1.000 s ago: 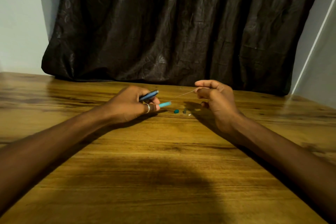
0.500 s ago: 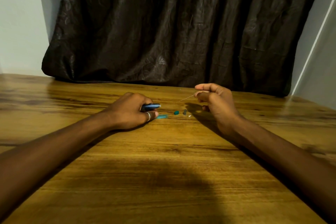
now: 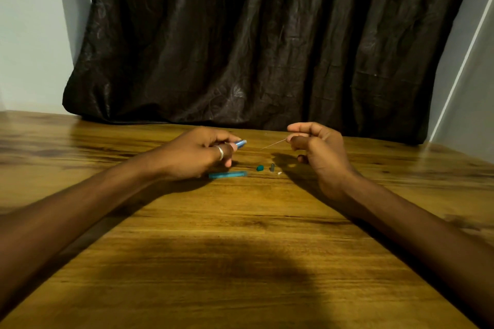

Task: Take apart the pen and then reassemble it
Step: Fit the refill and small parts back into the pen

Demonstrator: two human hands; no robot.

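My left hand (image 3: 199,152), with a ring on one finger, is closed around a blue pen barrel (image 3: 240,143) whose end pokes out toward the right. My right hand (image 3: 318,147) pinches a thin ink refill (image 3: 273,144) that points left toward the barrel, a short gap apart. On the wooden table (image 3: 240,222) below lie a teal pen cap (image 3: 227,174), a small teal end plug (image 3: 259,168), a small grey piece (image 3: 272,167) and a tiny white piece (image 3: 279,173).
A dark curtain (image 3: 254,40) hangs behind the table's far edge, with pale walls on both sides. My forearms stretch over the table from the near corners. A broad shadow covers the near part of the tabletop.
The teal cap left my left hand and now lies on the table. My left hand lifted again with the blue barrel. My right hand has kept holding the refill in about the same place.
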